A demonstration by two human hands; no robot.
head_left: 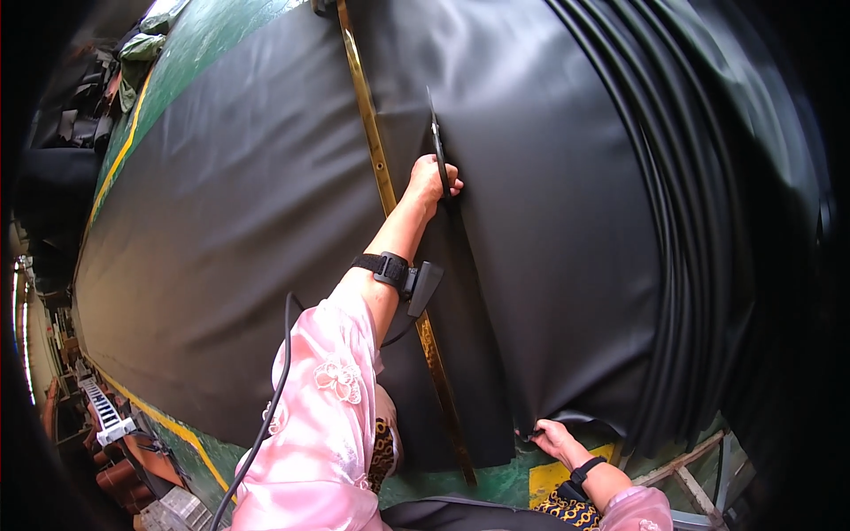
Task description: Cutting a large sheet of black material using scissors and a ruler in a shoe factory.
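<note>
My left hand (433, 180), stretched far forward, is closed around the handles of a pair of scissors (436, 133). The blades point away from me, in a large black sheet (549, 239) that looks like leather or vinyl. A cut runs back from the scissors toward me. At the near edge, my right hand (554, 439) pinches the sheet's corner, which is lifted there. Left of the scissors, a long gold-coloured metal strip (370, 124) lies across the sheet, partly hidden under my left forearm.
Several thick folds of black material (682, 221) are gathered on the right. Green flooring (425, 485) with yellow lines shows around the sheet. A metal frame (699, 482) stands at the near right, a white rack-like piece (104, 411) at the left. A black cable (282, 380) hangs along my left sleeve.
</note>
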